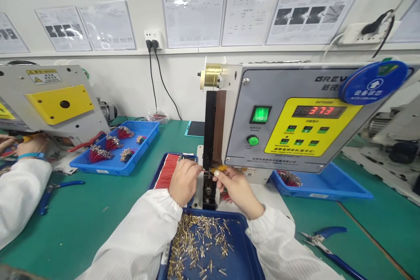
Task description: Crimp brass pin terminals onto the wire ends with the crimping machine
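My left hand [184,182] is closed at the left of the black tool head [208,190] of the grey machine [244,83], its fingertips pinching a thin red wire. On the other side, my right hand [239,189] pinches a small piece with a yellow part [219,168] at the tool head. The fingertips of both hands are close together there. Below them, a dark blue tray [247,245] holds many small brass terminals [187,236]. Behind my left hand lie red wires [166,171] in another dark blue tray.
Blue-handled pliers [323,241] lie at the right on the green table [98,218]. Blue bins with wire bundles stand left [141,157] and right [348,190]. At far left, another person's hand [33,145] works beside a second machine [49,96], near more pliers [49,192].
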Available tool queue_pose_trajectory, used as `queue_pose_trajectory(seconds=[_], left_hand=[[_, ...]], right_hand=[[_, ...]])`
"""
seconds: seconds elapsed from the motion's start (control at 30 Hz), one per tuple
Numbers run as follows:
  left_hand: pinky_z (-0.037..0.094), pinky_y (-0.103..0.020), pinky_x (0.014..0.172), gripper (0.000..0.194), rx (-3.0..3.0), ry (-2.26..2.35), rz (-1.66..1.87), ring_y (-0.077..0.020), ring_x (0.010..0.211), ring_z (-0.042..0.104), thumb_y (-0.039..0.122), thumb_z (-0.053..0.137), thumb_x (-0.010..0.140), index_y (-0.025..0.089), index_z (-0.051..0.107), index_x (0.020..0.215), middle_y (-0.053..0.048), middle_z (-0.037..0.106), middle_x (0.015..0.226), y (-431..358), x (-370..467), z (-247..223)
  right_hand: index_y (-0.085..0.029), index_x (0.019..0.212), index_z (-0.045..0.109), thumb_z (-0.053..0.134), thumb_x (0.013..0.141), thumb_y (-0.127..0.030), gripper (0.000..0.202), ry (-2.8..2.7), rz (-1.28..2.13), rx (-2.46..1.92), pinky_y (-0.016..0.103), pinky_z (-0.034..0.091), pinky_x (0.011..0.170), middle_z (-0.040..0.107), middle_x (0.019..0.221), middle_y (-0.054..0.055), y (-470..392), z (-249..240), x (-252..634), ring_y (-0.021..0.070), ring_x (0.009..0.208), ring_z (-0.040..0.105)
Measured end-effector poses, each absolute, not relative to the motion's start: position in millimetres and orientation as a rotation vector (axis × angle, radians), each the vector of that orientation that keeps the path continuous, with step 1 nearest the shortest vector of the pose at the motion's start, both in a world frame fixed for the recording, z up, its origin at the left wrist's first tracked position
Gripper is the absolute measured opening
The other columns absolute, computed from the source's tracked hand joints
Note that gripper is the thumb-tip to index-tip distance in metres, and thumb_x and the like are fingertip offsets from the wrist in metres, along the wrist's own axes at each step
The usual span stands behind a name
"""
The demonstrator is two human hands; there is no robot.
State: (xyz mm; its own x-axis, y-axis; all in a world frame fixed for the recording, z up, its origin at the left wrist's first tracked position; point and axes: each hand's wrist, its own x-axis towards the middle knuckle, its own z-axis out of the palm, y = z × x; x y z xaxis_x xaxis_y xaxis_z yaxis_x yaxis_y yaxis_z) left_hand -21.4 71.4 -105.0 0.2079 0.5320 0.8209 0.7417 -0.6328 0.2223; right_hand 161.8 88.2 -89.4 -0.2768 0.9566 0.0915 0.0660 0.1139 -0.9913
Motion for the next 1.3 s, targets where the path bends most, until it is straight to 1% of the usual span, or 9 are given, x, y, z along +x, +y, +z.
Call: queue_pose_trajectory(seconds=[0.17, 0.3, 0.37, 0.57, 0.73, 0.87, 1.0, 1.13, 1.3], left_hand=[[0.044, -0.033, 0.079, 0.016, -2.252, -1.211, -1.385, -0.0178, 0.089, 0.050, 0.009, 0.044, 0.092, 0.018, 0.057, 0.096, -0.006, 0.059, 0.092, 71.4, -21.3, -104.5], [0.044, -0.032, 0.078, 0.015, -2.239, -1.189, -1.380, -0.0178, 0.087, 0.049, 0.007, 0.045, 0.091, 0.017, 0.056, 0.096, -0.005, 0.059, 0.092, 71.5, -21.3, -104.3], [0.045, -0.032, 0.078, 0.015, -2.237, -1.188, -1.377, -0.0179, 0.087, 0.049, 0.008, 0.045, 0.091, 0.018, 0.056, 0.096, -0.005, 0.059, 0.092, 71.6, -21.5, -104.6], [0.045, -0.032, 0.079, 0.018, -2.201, -1.195, -1.392, -0.0175, 0.089, 0.051, 0.008, 0.045, 0.091, 0.018, 0.060, 0.096, -0.006, 0.059, 0.094, 70.6, -21.1, -103.5], [0.046, -0.032, 0.079, 0.021, -2.122, -1.183, -1.412, -0.0180, 0.089, 0.050, 0.008, 0.046, 0.090, 0.019, 0.063, 0.095, -0.006, 0.058, 0.091, 69.7, -20.9, -100.3], [0.047, -0.033, 0.079, 0.019, -2.142, -1.176, -1.400, -0.0181, 0.088, 0.051, 0.010, 0.046, 0.091, 0.019, 0.062, 0.096, -0.006, 0.061, 0.090, 70.1, -21.1, -100.7], [0.046, -0.034, 0.078, 0.017, -2.161, -1.186, -1.401, -0.0178, 0.086, 0.052, 0.012, 0.046, 0.092, 0.018, 0.062, 0.093, -0.006, 0.062, 0.090, 70.1, -20.4, -101.9], [0.046, -0.033, 0.078, 0.017, -2.175, -1.189, -1.378, -0.0177, 0.086, 0.051, 0.010, 0.046, 0.092, 0.018, 0.061, 0.093, -0.006, 0.061, 0.090, 69.8, -20.4, -101.8], [0.046, -0.033, 0.077, 0.018, -2.176, -1.200, -1.361, -0.0177, 0.085, 0.051, 0.012, 0.045, 0.092, 0.018, 0.061, 0.092, -0.006, 0.061, 0.089, 69.7, -20.7, -101.8]], right_hand=[[-0.018, 0.067, 0.057, 0.062, 0.077, -0.054, 0.037, -1.518, 1.285, -1.043, 0.024, 0.041, 0.044, 0.055, 0.052, 0.000, 87.1, -86.7, 161.5, 0.0129, 0.045, 0.051], [-0.018, 0.067, 0.056, 0.062, 0.076, -0.054, 0.037, -1.501, 1.293, -1.030, 0.024, 0.042, 0.046, 0.058, 0.056, 0.001, 86.8, -86.3, 161.0, 0.0128, 0.046, 0.051], [-0.019, 0.067, 0.055, 0.062, 0.076, -0.053, 0.036, -1.500, 1.299, -1.037, 0.024, 0.041, 0.044, 0.059, 0.057, 0.001, 87.1, -86.8, 160.9, 0.0125, 0.045, 0.050], [-0.018, 0.069, 0.056, 0.061, 0.076, -0.052, 0.035, -1.497, 1.316, -1.074, 0.022, 0.036, 0.039, 0.054, 0.053, -0.001, 87.7, -88.3, 160.5, 0.0127, 0.044, 0.049], [-0.018, 0.067, 0.055, 0.062, 0.075, -0.054, 0.037, -1.453, 1.303, -1.014, 0.022, 0.037, 0.039, 0.053, 0.051, -0.001, 86.3, -88.2, 157.7, 0.0117, 0.042, 0.046], [-0.020, 0.069, 0.054, 0.062, 0.076, -0.056, 0.037, -1.419, 1.259, -1.049, 0.022, 0.036, 0.037, 0.051, 0.050, -0.003, 83.4, -88.1, 154.7, 0.0122, 0.041, 0.044], [-0.020, 0.067, 0.053, 0.063, 0.074, -0.059, 0.041, -1.419, 1.223, -1.053, 0.023, 0.038, 0.038, 0.052, 0.051, -0.002, 81.8, -88.4, 152.9, 0.0125, 0.041, 0.045], [-0.020, 0.069, 0.053, 0.064, 0.072, -0.062, 0.043, -1.416, 1.230, -1.092, 0.023, 0.035, 0.034, 0.051, 0.050, -0.002, 81.7, -87.5, 152.4, 0.0135, 0.040, 0.045], [-0.020, 0.069, 0.052, 0.065, 0.070, -0.065, 0.047, -1.423, 1.207, -1.065, 0.025, 0.041, 0.040, 0.055, 0.053, -0.001, 81.6, -86.8, 152.1, 0.0131, 0.042, 0.046]])
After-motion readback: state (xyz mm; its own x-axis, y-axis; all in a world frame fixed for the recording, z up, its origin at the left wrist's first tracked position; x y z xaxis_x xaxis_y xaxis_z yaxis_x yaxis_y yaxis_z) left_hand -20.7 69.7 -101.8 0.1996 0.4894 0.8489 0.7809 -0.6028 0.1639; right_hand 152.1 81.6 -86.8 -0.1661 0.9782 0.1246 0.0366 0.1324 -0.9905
